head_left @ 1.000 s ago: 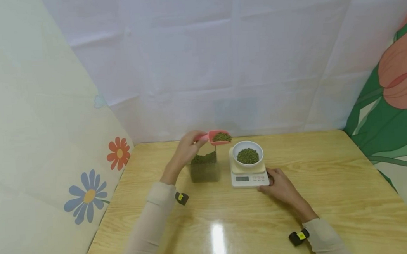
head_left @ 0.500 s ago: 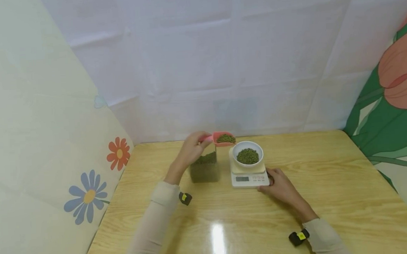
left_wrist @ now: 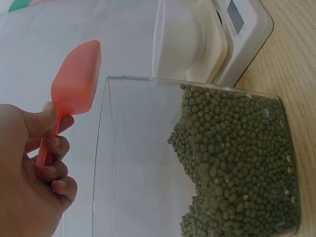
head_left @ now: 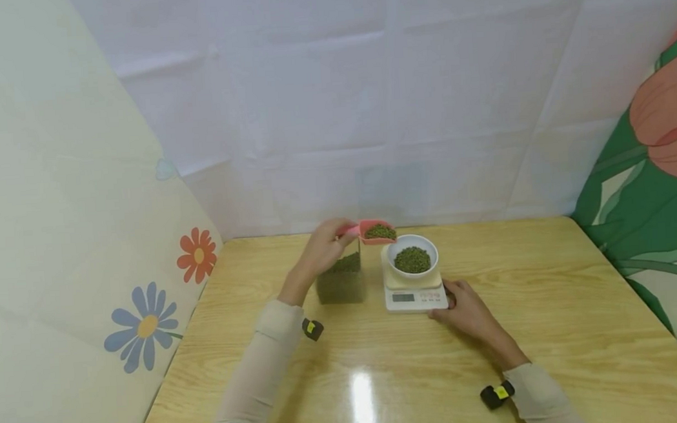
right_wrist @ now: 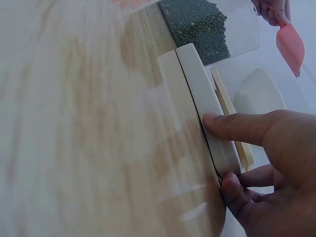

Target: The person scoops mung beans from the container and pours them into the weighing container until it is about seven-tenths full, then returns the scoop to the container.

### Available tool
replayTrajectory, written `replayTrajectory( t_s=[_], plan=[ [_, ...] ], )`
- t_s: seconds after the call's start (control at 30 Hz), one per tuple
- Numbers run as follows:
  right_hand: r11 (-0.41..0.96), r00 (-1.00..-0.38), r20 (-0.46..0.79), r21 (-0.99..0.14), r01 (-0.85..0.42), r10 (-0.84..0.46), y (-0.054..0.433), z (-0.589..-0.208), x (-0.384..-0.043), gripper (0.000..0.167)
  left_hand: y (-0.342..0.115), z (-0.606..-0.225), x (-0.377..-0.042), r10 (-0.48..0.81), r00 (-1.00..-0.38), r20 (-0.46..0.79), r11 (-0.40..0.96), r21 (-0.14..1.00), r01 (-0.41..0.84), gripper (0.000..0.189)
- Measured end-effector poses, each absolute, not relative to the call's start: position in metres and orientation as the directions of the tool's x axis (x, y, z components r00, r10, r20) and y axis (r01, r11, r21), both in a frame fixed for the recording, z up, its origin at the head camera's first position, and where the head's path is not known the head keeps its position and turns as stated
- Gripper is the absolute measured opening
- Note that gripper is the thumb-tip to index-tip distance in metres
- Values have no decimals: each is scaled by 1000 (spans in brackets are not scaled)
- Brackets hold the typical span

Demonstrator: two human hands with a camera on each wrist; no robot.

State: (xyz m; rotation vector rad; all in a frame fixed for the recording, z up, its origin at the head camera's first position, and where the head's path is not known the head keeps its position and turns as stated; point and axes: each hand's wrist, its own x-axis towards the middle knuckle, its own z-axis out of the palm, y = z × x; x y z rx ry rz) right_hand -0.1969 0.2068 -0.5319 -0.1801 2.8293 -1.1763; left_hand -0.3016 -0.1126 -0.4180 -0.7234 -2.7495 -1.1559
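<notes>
My left hand [head_left: 320, 248] grips the handle of a red scoop [left_wrist: 76, 79] heaped with green mung beans [head_left: 380, 232]. The scoop is roughly level, its lip close above the left rim of a white bowl [head_left: 391, 253]. Mung beans [head_left: 412, 260] cover the bowl's bottom. Under the bowl is a white kitchen scale [head_left: 417, 306] with a cream platform; its display is too small to read. My right hand [head_left: 469, 310] holds the scale's near right corner, thumb against its front [right_wrist: 276, 153]. Below my left hand stands a clear square container [head_left: 340, 293] partly filled with mung beans [left_wrist: 237, 163].
A wooden table [head_left: 553, 289] carries everything. White cloth [head_left: 308, 97] hangs along its back edge, with flower-printed panels at left and right. The clear container is just left of the scale, with a small gap between.
The left hand has carried the loaded scoop a little right, from over the container towards the bowl's left rim. My right hand and the scale have stayed in place.
</notes>
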Motion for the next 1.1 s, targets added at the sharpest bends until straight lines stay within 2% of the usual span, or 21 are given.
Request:
replayTrajectory(
  t_s=[1.1],
  plan=[
    [699,-992,-13,-711,-81,-128,208,-534,-197,93,-86,-425,-306,485,-844,230,694,486,531,31]
  ],
)
